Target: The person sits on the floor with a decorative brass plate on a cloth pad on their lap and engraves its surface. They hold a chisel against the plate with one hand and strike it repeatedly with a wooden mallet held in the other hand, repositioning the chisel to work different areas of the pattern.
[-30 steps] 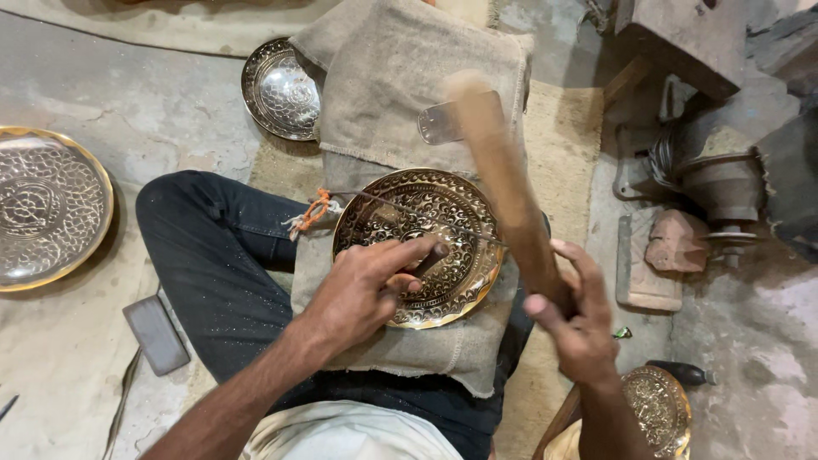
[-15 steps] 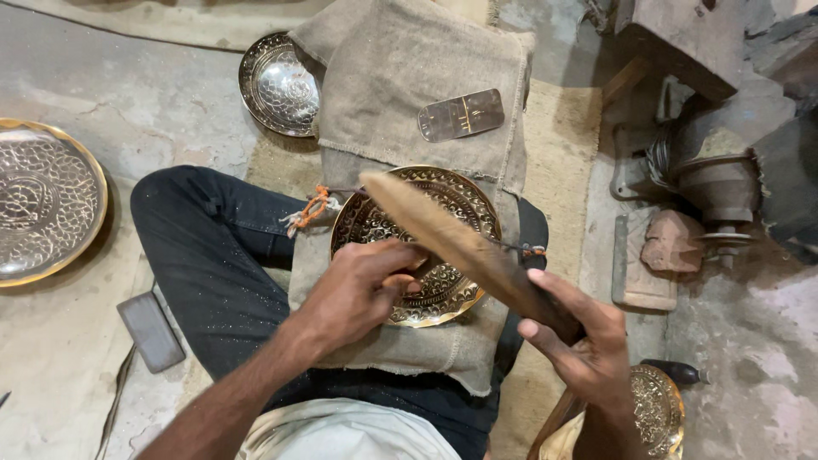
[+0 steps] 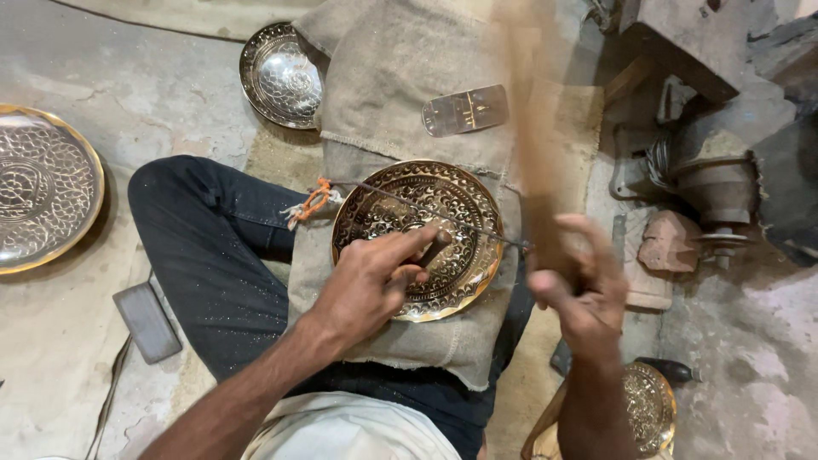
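An engraved brass plate [image 3: 388,204] rests on a burlap cloth [image 3: 400,341] across my lap. My left hand [image 3: 371,281] grips a small dark chisel [image 3: 437,243] whose tip stands on the plate's centre. My right hand [image 3: 579,294] holds a long wooden mallet [image 3: 532,128], raised upright and blurred with motion, just right of the plate. A thin cord [image 3: 477,228] with an orange knot [image 3: 312,203] stretches across the plate.
A large engraved plate [image 3: 38,192] lies on the floor at left, a smaller round one [image 3: 281,77] at top. A flat metal piece [image 3: 464,111] sits on the burlap. A grey block [image 3: 146,322] lies beside my leg. Another brass piece [image 3: 648,405] and machinery [image 3: 707,187] crowd the right.
The mallet came down onto the chisel half a second ago and has swung back up to upright. My left hand and the plate have stayed put.
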